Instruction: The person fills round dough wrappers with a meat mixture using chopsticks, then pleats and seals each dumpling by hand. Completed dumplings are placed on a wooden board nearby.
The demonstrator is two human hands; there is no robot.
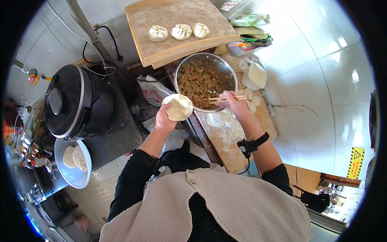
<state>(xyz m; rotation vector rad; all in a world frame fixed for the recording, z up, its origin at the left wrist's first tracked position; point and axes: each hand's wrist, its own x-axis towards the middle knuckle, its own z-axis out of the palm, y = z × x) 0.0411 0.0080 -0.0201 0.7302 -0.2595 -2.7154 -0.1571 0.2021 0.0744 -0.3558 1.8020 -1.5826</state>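
On my left hand [165, 120] lies a round, flat dough wrapper [177, 107], bare on top, with the thumb at its left edge. My right hand [235, 104] grips a pair of wooden chopsticks [214, 100], their tips in the minced filling [198, 80]. That filling sits in a stainless steel bowl [233, 70], heaped towards its left side. Several small dough rounds [255, 101] rest on the floured wooden board [231, 142] beyond my right hand. Three pleated buns [181, 31] stand in a row on a second wooden board [160, 15] behind the bowl.
At left a black electric pressure cooker [65, 99] occupies a dark counter [105, 133]. Near it, a plastic basin [87, 178] holds dough pieces [75, 158]. A white container [254, 75] of pale powder and a tub of packets [251, 45] stand by the tiled wall [302, 69].
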